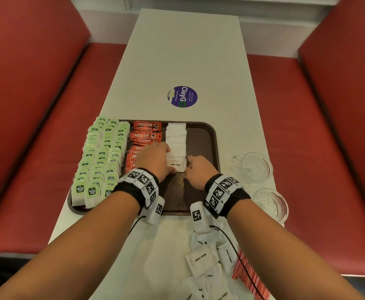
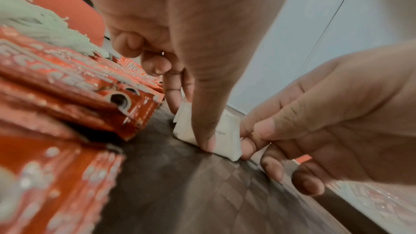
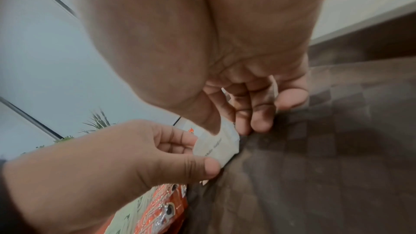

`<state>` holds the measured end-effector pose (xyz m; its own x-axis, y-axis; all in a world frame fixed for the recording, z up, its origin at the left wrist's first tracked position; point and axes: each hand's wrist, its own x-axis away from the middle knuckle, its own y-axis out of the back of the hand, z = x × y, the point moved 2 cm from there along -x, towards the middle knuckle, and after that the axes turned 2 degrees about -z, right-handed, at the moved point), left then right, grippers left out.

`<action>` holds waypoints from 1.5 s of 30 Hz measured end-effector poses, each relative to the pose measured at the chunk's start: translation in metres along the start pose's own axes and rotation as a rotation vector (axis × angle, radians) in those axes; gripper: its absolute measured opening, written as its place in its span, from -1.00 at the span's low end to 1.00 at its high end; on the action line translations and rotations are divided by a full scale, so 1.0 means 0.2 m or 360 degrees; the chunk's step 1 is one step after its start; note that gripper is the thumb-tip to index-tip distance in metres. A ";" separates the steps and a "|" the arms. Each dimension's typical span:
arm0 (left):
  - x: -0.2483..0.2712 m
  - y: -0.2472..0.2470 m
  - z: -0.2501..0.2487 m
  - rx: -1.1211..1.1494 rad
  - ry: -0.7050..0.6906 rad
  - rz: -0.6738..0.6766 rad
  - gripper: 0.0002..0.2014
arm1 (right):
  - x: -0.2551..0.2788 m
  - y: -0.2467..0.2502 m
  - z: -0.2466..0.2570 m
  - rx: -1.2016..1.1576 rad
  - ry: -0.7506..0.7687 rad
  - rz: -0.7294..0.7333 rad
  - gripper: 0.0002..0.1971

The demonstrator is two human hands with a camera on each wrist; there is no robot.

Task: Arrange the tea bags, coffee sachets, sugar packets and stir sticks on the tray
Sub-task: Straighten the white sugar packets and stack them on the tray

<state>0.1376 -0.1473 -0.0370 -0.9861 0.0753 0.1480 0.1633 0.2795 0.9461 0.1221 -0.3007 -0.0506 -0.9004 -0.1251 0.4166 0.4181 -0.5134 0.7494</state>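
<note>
From the head camera, a brown tray (image 1: 209, 135) sits on a long white table (image 1: 183, 50); rows of green tea bags (image 1: 100, 156) fill its left side, orange coffee sachets (image 1: 146, 135) lie in a column next to them, and a column of white sugar packets (image 1: 176, 139) runs down the middle; the left hand (image 1: 155, 160) and right hand (image 1: 199, 172) meet at the nearest sugar packet (image 1: 176, 164), one on each side of it; loose sugar packets (image 1: 205, 258) lie on the table near the person, with red stir sticks (image 1: 245, 276) just beside them; two glass cups (image 1: 256, 167) stand to the right of the tray; a round purple sticker (image 1: 182, 96) marks the table farther off.

From the left wrist, the left hand (image 2: 191, 33) reaches down with its thumb tip pressed on the packet (image 2: 227, 136) and a finger behind it, pinching it upright on the tray floor; the right hand (image 2: 326, 113) has curled fingertips touching the packet's other edge; blurred sachets (image 2: 90, 86) lie to the left.

From the right wrist, the right hand (image 3: 225, 60) has its thumb and curled fingers closed on one end of the packet (image 3: 217, 146); the left hand (image 3: 135, 157) pinches the opposite end between thumb and fingers; the tray's (image 3: 326, 166) checkered floor is beneath.
</note>
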 end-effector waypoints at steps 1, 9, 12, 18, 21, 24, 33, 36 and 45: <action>0.02 0.02 0.00 0.0012 -0.0013 -0.0042 -0.40 | 0.03 0.01 0.00 0.0007 0.0011 -0.0027 -0.71; 0.45 0.02 -0.13 0.0024 -0.0379 0.0096 -0.75 | 0.47 0.04 -0.10 0.0026 0.0174 -0.0101 -0.63; 0.61 -0.07 -0.17 -0.0062 -0.0605 0.0390 -0.73 | 0.60 -0.01 -0.18 0.0136 0.0154 -0.0068 -0.67; 0.84 -0.23 -0.21 -0.0060 -0.0791 0.0762 -0.46 | 0.74 -0.13 -0.33 0.0449 0.0081 -0.0109 -0.64; 0.87 -0.27 -0.23 -0.0105 -0.0765 0.0716 -0.37 | 0.75 -0.17 -0.36 0.0500 0.0048 -0.0170 -0.62; 0.88 -0.27 -0.25 -0.0114 -0.0736 0.0686 -0.39 | 0.75 -0.19 -0.35 0.0514 0.0054 -0.0194 -0.65; 0.85 -0.22 -0.28 -0.0163 -0.0798 0.0771 -0.61 | 0.73 -0.18 -0.32 0.0605 -0.0013 -0.0036 -0.70; 0.84 -0.18 -0.26 -0.0054 -0.0769 0.0705 -0.80 | 0.73 -0.17 -0.33 0.0599 0.0013 0.0021 -0.66; 0.73 -0.04 -0.13 0.0395 -0.0513 0.0324 -0.90 | 0.76 -0.03 -0.28 -0.0008 0.0221 -0.0133 -0.74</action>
<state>-0.0092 -0.1640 -0.0143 -0.8799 0.4357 0.1895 0.3941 0.4462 0.8035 -0.0245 -0.3647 -0.0198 -0.9401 -0.1980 0.2776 0.3409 -0.5309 0.7759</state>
